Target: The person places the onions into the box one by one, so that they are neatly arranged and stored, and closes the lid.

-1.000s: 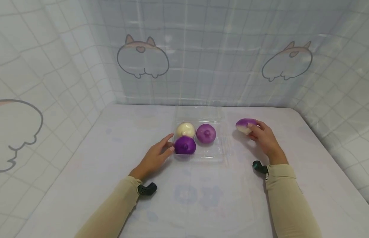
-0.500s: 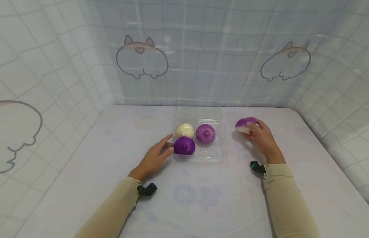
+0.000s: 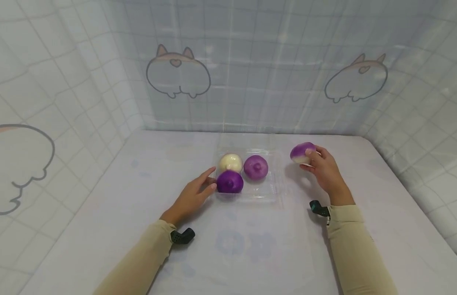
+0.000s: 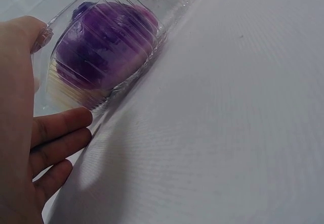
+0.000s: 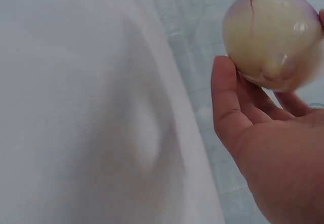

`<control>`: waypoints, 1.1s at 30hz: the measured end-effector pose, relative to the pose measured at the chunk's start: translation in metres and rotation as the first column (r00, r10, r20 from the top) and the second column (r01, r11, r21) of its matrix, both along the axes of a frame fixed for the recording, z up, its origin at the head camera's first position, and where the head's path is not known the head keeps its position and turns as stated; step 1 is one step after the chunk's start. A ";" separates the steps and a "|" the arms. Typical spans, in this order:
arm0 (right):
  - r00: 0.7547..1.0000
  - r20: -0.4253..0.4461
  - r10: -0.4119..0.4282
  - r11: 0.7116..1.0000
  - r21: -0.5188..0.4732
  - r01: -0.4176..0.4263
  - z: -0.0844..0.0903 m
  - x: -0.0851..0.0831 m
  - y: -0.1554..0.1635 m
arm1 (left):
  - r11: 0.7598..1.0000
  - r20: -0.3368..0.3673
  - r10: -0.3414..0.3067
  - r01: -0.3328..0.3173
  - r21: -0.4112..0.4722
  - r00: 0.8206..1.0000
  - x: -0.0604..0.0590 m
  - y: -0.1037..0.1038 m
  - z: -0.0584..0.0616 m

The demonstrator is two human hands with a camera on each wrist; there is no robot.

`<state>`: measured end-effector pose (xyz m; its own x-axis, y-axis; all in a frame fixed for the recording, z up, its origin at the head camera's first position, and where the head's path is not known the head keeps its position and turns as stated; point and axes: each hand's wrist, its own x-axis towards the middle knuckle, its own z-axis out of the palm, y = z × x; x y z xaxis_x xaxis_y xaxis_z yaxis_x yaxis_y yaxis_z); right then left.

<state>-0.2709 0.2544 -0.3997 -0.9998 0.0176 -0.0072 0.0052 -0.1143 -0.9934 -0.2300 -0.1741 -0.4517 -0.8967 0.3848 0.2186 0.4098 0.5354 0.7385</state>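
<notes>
In my right hand [image 3: 329,174] is a purple-and-cream onion [image 3: 300,151], held above the table between thumb and fingers. The right wrist view shows the cream underside of this onion [image 5: 268,37], with a thin red line on it. Left of it stands a clear plastic box [image 3: 263,188] holding a dark purple onion [image 3: 229,182], a lighter purple onion [image 3: 256,167] and a cream onion [image 3: 230,162]. My left hand [image 3: 191,194] rests at the box's left side, fingers spread loosely. In the left wrist view its fingertips [image 4: 78,117] are right at the ribbed wall.
The box's clear lid [image 3: 247,140] lies folded back towards the rear wall [image 3: 269,82], a hanging sheet with cartoon prints. Similar sheeting encloses both sides. A pale cloth [image 3: 250,254] covers the table. A dark wrist device [image 3: 183,236] sits on each forearm.
My right hand has raised the onion slightly and shifted it a little left, and the onion has tilted up. My left hand and the box have stayed in place.
</notes>
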 end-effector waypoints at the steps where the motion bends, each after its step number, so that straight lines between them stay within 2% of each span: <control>1: 1.000 -0.003 0.012 1.000 0.015 -0.012 0.002 0.001 0.000 | 1.000 0.001 0.003 -0.003 -0.003 1.000 0.000 0.000 0.000; 9: 0.993 -0.040 0.107 0.985 0.138 -0.101 0.021 0.009 -0.005 | 1.000 -0.011 0.004 -0.004 -0.010 1.000 0.001 0.000 -0.001; 14: 0.986 -0.053 0.156 0.954 0.265 -0.136 0.032 0.011 -0.011 | 1.000 -0.016 0.004 -0.004 -0.008 1.000 0.001 0.001 0.000; 17: 0.978 -0.075 0.193 0.940 0.302 -0.162 0.038 0.013 -0.015 | 1.000 -0.017 0.002 -0.002 -0.008 1.000 0.001 0.001 0.001; 22: 0.974 -0.071 0.216 0.929 0.322 -0.183 0.042 0.015 -0.020 | 1.000 -0.011 0.002 -0.002 -0.004 1.000 0.002 0.002 0.002; 28: 0.975 -0.046 0.217 0.931 0.310 -0.193 0.050 0.019 -0.023 | 1.000 -0.027 -0.001 0.001 -0.002 1.000 0.001 0.002 0.002; 33: 0.963 -0.051 0.264 0.928 0.285 -0.239 0.053 0.021 -0.026 | 1.000 -0.021 -0.004 0.004 0.001 1.000 0.001 0.002 0.002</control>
<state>-0.2500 0.2286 -0.3468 -0.9682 -0.2455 0.0488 -0.0891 0.1559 -0.9837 -0.2290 -0.1721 -0.4497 -0.8904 0.3877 0.2384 0.4275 0.5329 0.7302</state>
